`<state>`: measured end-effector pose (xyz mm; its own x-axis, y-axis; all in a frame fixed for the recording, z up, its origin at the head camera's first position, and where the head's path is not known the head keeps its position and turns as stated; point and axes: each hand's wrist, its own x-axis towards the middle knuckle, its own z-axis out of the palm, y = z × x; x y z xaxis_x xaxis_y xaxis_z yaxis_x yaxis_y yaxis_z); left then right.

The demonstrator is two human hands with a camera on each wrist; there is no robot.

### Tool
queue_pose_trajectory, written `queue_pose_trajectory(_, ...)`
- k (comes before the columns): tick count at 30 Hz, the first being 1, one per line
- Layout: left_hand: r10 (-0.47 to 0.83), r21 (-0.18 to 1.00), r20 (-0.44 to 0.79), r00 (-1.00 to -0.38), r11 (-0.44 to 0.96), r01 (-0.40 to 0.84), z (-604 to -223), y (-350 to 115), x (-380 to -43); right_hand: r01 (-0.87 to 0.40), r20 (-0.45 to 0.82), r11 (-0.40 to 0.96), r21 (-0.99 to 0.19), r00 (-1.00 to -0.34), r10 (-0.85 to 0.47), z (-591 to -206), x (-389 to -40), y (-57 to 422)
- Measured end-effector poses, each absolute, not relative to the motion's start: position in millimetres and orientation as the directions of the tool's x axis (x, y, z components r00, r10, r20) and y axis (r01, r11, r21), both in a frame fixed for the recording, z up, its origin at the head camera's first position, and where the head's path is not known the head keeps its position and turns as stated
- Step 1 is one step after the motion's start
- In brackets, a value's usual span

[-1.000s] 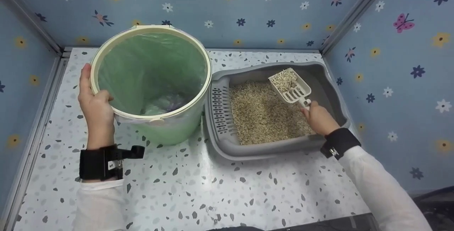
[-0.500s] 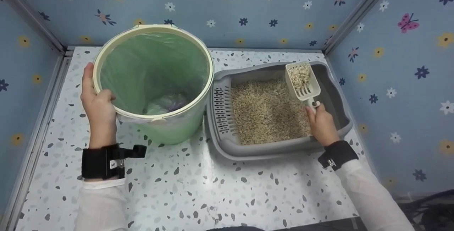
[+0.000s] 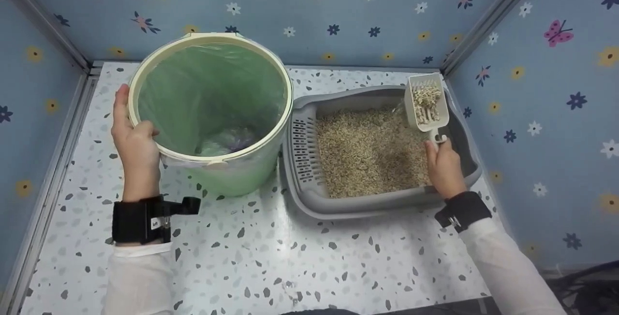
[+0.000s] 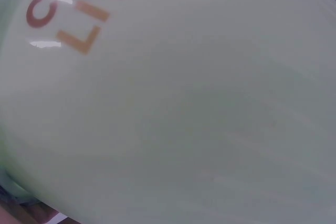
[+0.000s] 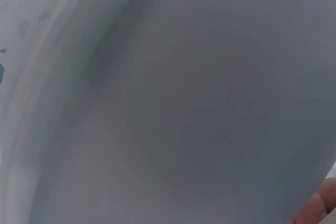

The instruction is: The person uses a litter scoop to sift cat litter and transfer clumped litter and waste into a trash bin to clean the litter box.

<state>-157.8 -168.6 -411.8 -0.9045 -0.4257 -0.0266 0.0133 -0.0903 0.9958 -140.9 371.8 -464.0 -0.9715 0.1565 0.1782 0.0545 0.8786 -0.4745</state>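
Note:
My left hand (image 3: pixel 138 143) grips the cream rim of a green trash bin (image 3: pixel 237 182), thumb over the edge and fingers along the outside. The bin is lined with a clear bag, and something crumpled lies at its bottom. Its pale outer wall (image 4: pixel 184 108), with printed letters, fills the left wrist view. My right hand (image 3: pixel 446 167) holds a white slotted litter scoop (image 3: pixel 428 104) by its handle, with clumped litter in it. The scoop is over the far right corner of a grey litter box (image 3: pixel 348 207). Blurred grey wall and a bit of finger (image 5: pixel 317 208) show in the right wrist view.
Tan litter (image 3: pixel 358 155) covers most of the box floor, beside a perforated step (image 3: pixel 302 150) on its left. Bin and box stand side by side on a speckled white tabletop (image 3: pixel 232 257). Flower-patterned blue panels (image 3: pixel 329 10) enclose the back and sides.
The scoop has moved right and away from me, turning more upright in view, and fine litter falls near it. Less litter shows in it now. My left hand stays on the bin rim.

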Motion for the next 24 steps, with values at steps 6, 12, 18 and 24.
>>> queue_pose_trajectory(6, -0.427, 0.996, -0.027, -0.904, -0.088, 0.012, -412.1, -168.1, -158.0, 0.04, 0.185, 0.881, -0.472, -0.972, 0.143, -465.1, -140.8, 372.0)
queue_pose_trajectory(12, -0.427, 0.994, -0.034, -0.904, -0.111, 0.015, -412.4, -168.2, -157.8, 0.049, 0.171, 0.9, -0.434, -0.976, 0.136, -464.1, -140.7, 374.3)
queue_pose_trajectory(18, -0.421, 0.992, -0.048, -0.906, -0.127, 0.006, -411.8, -168.4, -157.8, 0.025, 0.209, 0.953, -0.302, -0.974, 0.091, -461.9, -138.0, 377.6)
queue_pose_trajectory(24, -0.424, 0.991, -0.063, -0.903, -0.136, -0.005, -411.3, -168.7, -157.6, -0.052, 0.343, 0.992, -0.111, -0.939, -0.011, -464.1, -136.6, 376.9)
